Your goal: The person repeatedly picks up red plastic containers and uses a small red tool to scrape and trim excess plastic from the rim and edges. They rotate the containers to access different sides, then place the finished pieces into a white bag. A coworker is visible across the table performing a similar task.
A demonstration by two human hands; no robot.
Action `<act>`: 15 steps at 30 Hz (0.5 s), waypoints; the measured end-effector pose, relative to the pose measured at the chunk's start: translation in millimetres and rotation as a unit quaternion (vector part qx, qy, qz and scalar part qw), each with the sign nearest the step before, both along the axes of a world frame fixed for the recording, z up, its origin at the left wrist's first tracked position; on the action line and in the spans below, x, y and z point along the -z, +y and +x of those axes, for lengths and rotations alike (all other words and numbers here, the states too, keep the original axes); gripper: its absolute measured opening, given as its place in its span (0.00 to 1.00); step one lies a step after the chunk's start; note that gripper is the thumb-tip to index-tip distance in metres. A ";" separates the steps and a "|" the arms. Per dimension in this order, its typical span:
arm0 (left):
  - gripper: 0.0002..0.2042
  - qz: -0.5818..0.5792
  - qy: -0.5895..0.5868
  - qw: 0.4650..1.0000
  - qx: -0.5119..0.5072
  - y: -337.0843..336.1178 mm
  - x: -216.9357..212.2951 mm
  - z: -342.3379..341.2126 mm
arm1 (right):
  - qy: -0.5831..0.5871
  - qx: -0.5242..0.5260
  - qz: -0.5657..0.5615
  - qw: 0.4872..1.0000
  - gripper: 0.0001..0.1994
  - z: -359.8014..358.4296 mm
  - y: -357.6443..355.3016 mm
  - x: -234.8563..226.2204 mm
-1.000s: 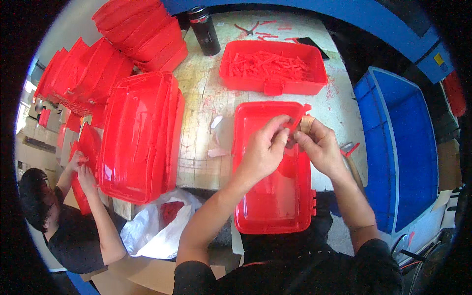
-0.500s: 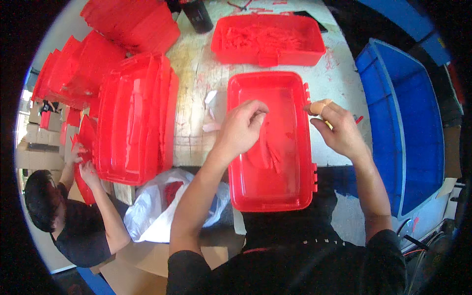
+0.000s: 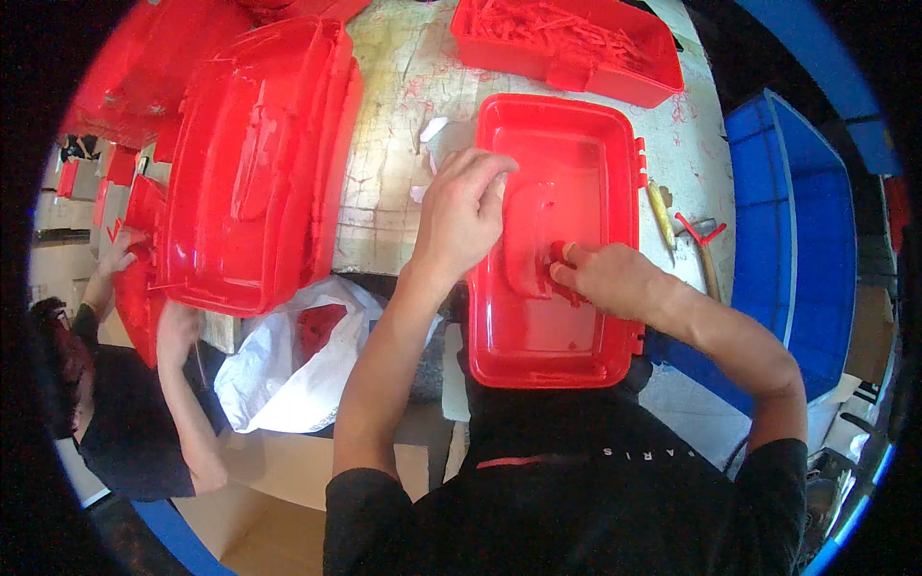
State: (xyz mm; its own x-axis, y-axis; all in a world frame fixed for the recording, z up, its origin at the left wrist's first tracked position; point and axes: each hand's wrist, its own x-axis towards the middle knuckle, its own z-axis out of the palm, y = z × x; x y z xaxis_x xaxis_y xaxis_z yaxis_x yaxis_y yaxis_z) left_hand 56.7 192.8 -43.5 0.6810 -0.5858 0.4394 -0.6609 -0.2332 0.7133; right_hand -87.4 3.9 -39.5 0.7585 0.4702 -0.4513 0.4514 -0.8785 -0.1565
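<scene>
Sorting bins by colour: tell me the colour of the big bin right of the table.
Blue; the big bin shows best in the head view.

The surface (image 3: 394, 144) is a worn, pale board stained with red marks. A red plastic case shell (image 3: 562, 240) lies open side up at its near edge. Left of that shell sits a stack of red shells (image 3: 254, 163); beyond it, a red tray of red strips (image 3: 567, 43). Just right of it lie a wooden-handled tool (image 3: 661, 213) and a small red piece (image 3: 699, 230). White scraps (image 3: 432, 130) rest by its far left corner.
</scene>
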 end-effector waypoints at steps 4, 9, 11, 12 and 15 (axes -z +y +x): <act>0.07 -0.021 0.002 1.000 0.008 5.8 -2.2 -1.7 | -0.081 -0.047 -0.017 0.995 0.13 6.9 -0.8 -11.7; 0.09 -0.087 0.178 0.978 0.057 9.0 -19.1 -4.9 | -0.075 0.184 0.355 0.914 0.11 14.1 -28.8 -52.6; 0.11 -0.146 0.346 0.914 0.150 4.6 -27.6 -2.7 | 0.006 0.349 0.431 0.832 0.09 12.0 -37.8 -63.5; 0.12 -0.124 0.297 0.936 0.145 -0.2 -30.7 2.8 | 0.009 0.386 0.447 0.807 0.10 13.5 -40.7 -66.1; 0.17 -0.054 0.020 0.994 0.092 -21.5 -30.9 36.6 | -0.121 0.373 0.417 0.820 0.09 28.9 -42.9 -62.5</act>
State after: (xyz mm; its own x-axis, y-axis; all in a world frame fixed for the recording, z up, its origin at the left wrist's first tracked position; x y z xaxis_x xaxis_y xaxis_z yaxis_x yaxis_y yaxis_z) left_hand 93.3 171.3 -12.6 0.5847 -0.6530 0.4813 -0.6567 -0.0327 0.7535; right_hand -58.5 -38.9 23.0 0.9952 -0.0978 -0.0025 -0.0569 -0.5580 -0.8279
